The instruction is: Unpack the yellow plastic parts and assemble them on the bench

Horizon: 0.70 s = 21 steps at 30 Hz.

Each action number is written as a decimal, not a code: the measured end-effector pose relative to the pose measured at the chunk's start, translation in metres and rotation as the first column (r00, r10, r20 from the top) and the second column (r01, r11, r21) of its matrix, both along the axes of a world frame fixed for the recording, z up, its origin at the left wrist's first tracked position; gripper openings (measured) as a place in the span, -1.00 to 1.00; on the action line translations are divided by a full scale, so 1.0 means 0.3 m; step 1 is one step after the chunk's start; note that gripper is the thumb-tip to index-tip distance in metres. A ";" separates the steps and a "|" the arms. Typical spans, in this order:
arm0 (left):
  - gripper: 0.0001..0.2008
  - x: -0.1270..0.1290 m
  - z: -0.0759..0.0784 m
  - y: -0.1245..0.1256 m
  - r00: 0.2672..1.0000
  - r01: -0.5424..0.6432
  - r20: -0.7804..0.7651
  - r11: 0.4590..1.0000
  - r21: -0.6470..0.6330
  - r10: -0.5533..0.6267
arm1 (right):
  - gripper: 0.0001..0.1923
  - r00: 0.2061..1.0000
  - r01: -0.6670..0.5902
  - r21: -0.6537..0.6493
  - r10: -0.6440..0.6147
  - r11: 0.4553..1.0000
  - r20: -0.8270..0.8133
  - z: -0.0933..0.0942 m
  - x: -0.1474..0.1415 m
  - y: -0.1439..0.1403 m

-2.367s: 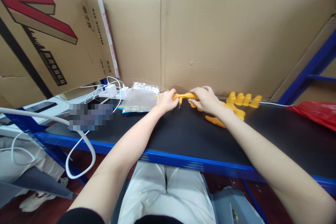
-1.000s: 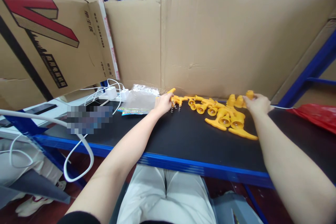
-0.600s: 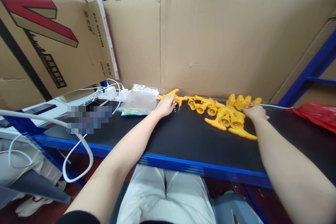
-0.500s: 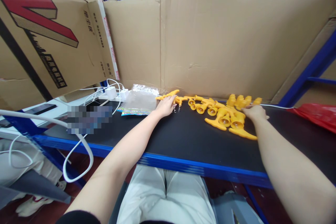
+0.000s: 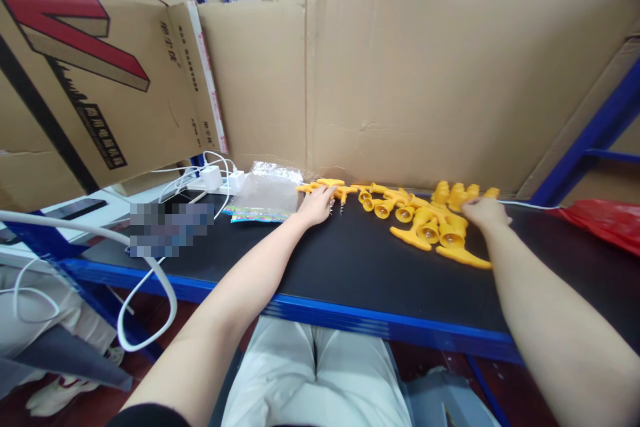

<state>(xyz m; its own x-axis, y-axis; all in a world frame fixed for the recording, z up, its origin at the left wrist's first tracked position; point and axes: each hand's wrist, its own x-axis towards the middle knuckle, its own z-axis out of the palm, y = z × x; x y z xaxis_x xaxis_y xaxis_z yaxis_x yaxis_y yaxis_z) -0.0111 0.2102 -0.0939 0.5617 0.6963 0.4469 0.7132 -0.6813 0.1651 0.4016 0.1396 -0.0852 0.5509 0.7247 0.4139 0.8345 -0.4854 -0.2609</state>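
My left hand is closed on a yellow corkscrew at the back of the black shelf; its T-shaped handle shows above the fingers and a metal spiral below. Another corkscrew lies just right of it. My right hand rests curled beside a cluster of yellow bell-shaped sleeves, its fingertips mostly hidden; what they grip, I cannot make out. Several yellow stepped plastic pieces stand just behind that hand. Loose yellow T-handles lie in front of the sleeves.
A clear plastic bag lies left of my left hand. Chargers and white cables sit farther left. A red plastic bag lies at the right. Cardboard walls off the back, and a blue metal edge runs along the front.
The corkscrew handle at my left hand has turned from slanted to nearly level, and that hand has shifted slightly down. My right hand has hardly moved.
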 end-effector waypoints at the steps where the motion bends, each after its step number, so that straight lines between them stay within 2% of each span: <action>1: -0.49 0.000 -0.001 0.000 1.000 -0.003 0.000 1.000 -0.012 0.003 | -0.68 0.998 0.037 0.002 -0.037 0.999 -0.044 0.011 -0.009 0.000; 3: -0.47 0.000 -0.002 -0.001 1.000 -0.007 -0.001 0.999 -0.032 0.007 | -0.66 0.986 0.089 -0.002 -0.088 0.996 -0.143 0.039 -0.035 0.001; 4: -0.47 0.000 -0.002 -0.001 1.000 -0.007 -0.002 0.999 -0.038 0.007 | -0.66 0.984 0.065 0.002 -0.063 0.998 -0.165 0.053 -0.052 0.002; 8: -0.46 0.000 -0.003 -0.001 1.000 -0.007 -0.009 0.999 -0.050 0.007 | -0.73 0.980 -0.120 -0.032 0.113 0.992 -0.161 0.087 -0.129 0.016; 13: -0.46 -0.001 -0.003 -0.004 1.000 -0.024 -0.013 0.997 -0.072 0.023 | -0.69 0.948 -0.308 -0.177 0.287 0.935 -0.136 0.062 -0.214 0.050; 21: -0.46 0.002 -0.001 -0.010 0.999 -0.031 -0.028 0.991 -0.134 0.027 | -0.64 0.946 -0.324 -0.222 0.311 0.920 -0.093 0.046 -0.303 0.090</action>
